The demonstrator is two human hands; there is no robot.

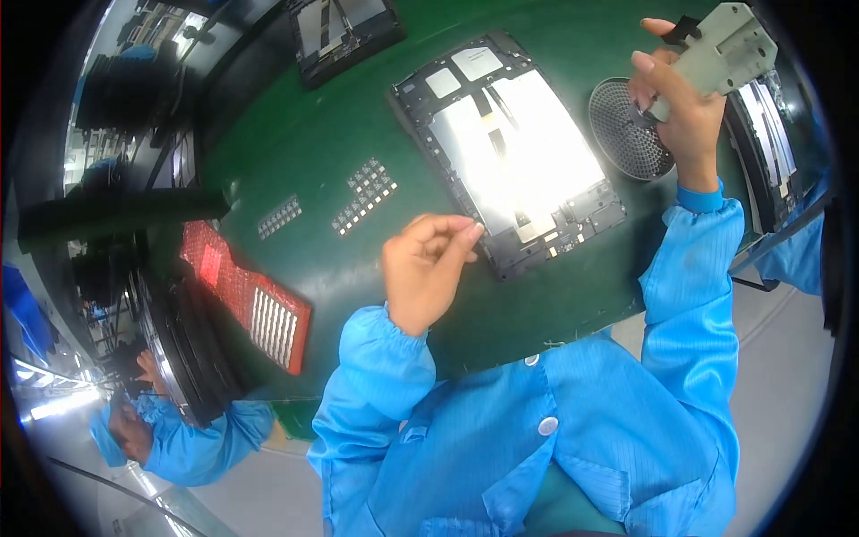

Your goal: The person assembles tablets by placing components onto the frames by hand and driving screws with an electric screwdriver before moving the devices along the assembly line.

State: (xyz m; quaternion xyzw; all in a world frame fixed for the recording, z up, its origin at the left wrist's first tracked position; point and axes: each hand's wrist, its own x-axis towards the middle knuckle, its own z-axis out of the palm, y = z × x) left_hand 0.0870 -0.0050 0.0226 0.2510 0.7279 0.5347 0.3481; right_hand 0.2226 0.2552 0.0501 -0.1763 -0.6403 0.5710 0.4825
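Observation:
An opened tablet-like device (pixel 514 143) with a bright silver inner plate lies tilted on the green work mat. My left hand (pixel 428 264) is at its lower left edge, thumb and forefinger pinched together. Whatever is between those fingertips, if anything, is too small to make out. Raised at the upper right, my right hand (pixel 684 107) grips a pale grey-green block-shaped tool (pixel 729 49) with holes and a black part. Below that hand sits a round, dark perforated dish (pixel 626 134), partly behind the fingers.
Small metallic parts (pixel 365 192) lie in rows on the mat (pixel 335 286), with another cluster (pixel 280 217) to their left. A red bubble-wrapped tray (pixel 282 327) is at the left. More device units (pixel 344 36) stand at the far edge and right (pixel 765 148). A co-worker (pixel 170 434) is at lower left.

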